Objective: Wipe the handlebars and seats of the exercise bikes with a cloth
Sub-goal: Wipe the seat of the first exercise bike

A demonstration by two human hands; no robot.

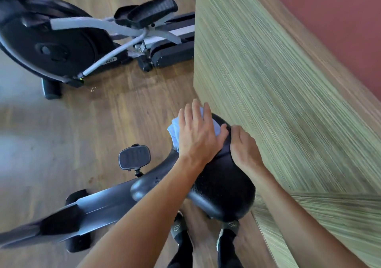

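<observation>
A black exercise-bike seat (222, 187) fills the lower middle of the head view. My left hand (199, 136) lies flat with straight fingers on a light blue cloth (174, 128), pressing it onto the seat's narrow front end. My right hand (244, 146) grips the seat's right edge, fingers curled over it. The bike's dark frame (99, 206) runs off to the lower left, with a pedal (134, 157) beside it. Most of the cloth is hidden under my left hand.
A wood-grain partition wall (278, 82) stands close on the right of the seat. An elliptical trainer (68, 41) occupies the upper left on the wooden floor (103, 119). My feet in black shoes (183, 236) stand below the seat.
</observation>
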